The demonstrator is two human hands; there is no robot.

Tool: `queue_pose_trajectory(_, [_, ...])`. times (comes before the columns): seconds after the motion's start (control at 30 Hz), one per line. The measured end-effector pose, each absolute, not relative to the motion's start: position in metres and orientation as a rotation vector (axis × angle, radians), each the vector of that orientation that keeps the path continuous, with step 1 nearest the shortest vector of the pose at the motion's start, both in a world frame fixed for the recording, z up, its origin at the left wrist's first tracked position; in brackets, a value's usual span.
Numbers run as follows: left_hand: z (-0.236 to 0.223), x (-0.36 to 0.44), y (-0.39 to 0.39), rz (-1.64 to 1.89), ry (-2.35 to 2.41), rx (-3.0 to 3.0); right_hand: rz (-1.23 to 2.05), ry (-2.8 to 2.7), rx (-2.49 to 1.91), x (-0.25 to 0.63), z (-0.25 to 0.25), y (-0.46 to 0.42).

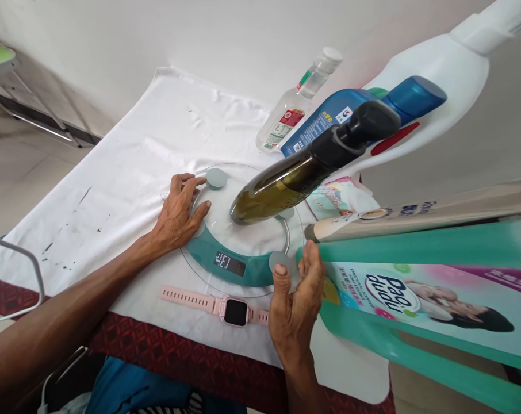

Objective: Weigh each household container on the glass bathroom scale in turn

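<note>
A round glass digital scale point(254, 270) with a teal band lies on the white cloth. Lit digits show on its small dark display point(229, 263), too unclear to read surely. On the glass stands a dark olive-green bottle point(273, 192) with a black top. My left hand point(178, 214) grips the scale's left rim, thumb over the glass and fingers at the edge. At the right rim, my right hand point(297, 296) holds the scale with its thumb raised near a round grey pad; its fingertips are partly hidden. A pink-strapped smartwatch point(235, 311) lies in front of the scale.
Behind stand a clear bottle point(286, 112), a blue bottle point(325, 118) and a large white bottle point(433, 75). A big green detergent jug point(437, 241), a beige tube-like container point(441, 210) and a soft packet point(333, 198) crowd the right. A wall point(114, 34) borders the back.
</note>
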State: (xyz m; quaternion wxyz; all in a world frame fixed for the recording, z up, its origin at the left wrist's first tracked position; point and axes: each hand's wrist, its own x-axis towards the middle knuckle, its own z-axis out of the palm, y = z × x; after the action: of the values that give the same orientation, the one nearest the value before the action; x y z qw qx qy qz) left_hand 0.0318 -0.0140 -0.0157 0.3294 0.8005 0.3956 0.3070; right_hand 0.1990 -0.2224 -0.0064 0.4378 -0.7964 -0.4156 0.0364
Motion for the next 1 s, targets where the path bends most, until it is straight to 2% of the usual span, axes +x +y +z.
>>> queue_pose_trajectory(0.7, [-0.015, 0.033, -0.014, 0.8, 1.05, 2.11, 0.159, -0.92, -1.975, 0.201, -0.002, -0.225])
queue_pose_trajectory(0.9, [-0.019, 0.034, -0.018, 0.848, 1.052, 2.048, 0.054, -1.039, -1.935, 0.203, 0.035, -0.204])
queue_pose_trajectory(1.0, [-0.021, 0.034, -0.02, 0.872, 1.047, 2.031, 0.109, -1.056, -1.844, 0.205, 0.055, -0.173])
